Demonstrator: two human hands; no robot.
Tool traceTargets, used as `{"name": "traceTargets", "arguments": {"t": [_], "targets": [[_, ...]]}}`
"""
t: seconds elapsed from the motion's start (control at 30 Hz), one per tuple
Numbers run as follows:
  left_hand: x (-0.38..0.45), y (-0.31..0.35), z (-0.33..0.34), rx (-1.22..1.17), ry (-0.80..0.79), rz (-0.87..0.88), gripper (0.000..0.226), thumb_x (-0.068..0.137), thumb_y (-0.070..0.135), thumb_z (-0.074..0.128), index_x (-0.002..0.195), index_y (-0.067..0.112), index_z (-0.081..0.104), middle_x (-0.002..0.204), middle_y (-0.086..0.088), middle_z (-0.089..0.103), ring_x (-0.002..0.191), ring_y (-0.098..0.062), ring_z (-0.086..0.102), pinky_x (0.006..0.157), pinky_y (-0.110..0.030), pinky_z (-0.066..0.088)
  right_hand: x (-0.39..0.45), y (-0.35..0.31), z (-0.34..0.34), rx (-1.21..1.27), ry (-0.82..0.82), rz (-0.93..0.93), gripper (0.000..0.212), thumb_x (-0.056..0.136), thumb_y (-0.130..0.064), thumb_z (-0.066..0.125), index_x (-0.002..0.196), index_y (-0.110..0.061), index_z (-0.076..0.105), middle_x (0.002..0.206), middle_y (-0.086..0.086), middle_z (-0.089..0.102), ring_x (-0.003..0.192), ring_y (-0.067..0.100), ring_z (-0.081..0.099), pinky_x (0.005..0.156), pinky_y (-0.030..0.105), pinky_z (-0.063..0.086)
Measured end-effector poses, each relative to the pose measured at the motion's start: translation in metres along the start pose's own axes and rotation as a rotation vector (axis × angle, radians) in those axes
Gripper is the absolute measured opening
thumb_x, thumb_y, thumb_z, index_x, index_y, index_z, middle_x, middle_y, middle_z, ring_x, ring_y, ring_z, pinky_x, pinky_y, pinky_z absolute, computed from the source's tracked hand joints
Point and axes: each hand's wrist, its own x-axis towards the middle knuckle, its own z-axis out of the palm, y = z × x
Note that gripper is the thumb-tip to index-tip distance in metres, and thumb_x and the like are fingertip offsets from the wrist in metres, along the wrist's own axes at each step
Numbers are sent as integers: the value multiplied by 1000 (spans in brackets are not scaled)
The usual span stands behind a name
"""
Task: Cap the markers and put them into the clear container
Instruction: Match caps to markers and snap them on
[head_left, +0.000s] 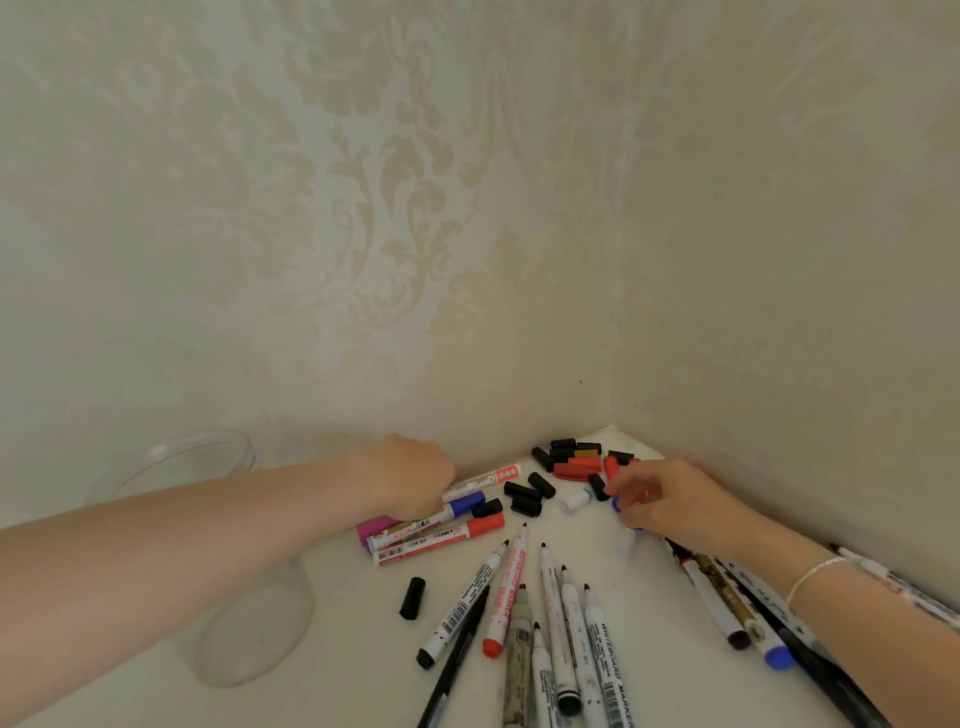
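Observation:
My left hand (413, 475) rests curled on a small pile of capped markers (441, 525) with red, blue and pink caps, fingers hidden behind it. My right hand (660, 499) pinches a blue cap (617, 503) near the corner. Loose black and red caps (571, 460) lie in the corner, and one black cap (412, 597) lies alone. Several uncapped markers (545, 613) fan out in front of me. More markers (737, 608) lie under my right forearm. The clear container (244, 639) stands at the left, partly behind my left arm.
Patterned walls close the white tabletop (337, 649) at the back and right, meeting in a corner. A small white cap or piece (576, 501) lies between my hands. A bracelet sits on my right wrist (810, 577).

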Motion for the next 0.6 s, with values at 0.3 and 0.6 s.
{"name": "traceTargets", "arguments": {"t": [0.3, 0.6], "targets": [[4, 21, 8, 44, -154, -67, 24, 94, 14, 49, 113, 5, 60, 104, -11, 63, 90, -28, 63, 70, -32, 45, -2, -13, 9, -152, -67, -76, 17, 87, -16, 64, 97, -30, 64, 90, -12, 60, 75, 0, 55, 60, 8, 37], [3, 40, -16, -358, 21, 111, 27, 94, 35, 54, 94, 10, 64, 84, -3, 62, 77, -22, 56, 66, -32, 43, 0, -10, 11, -195, -49, -49, 19, 88, -10, 59, 101, -22, 65, 85, -10, 55, 67, 0, 51, 56, 8, 38]]}}
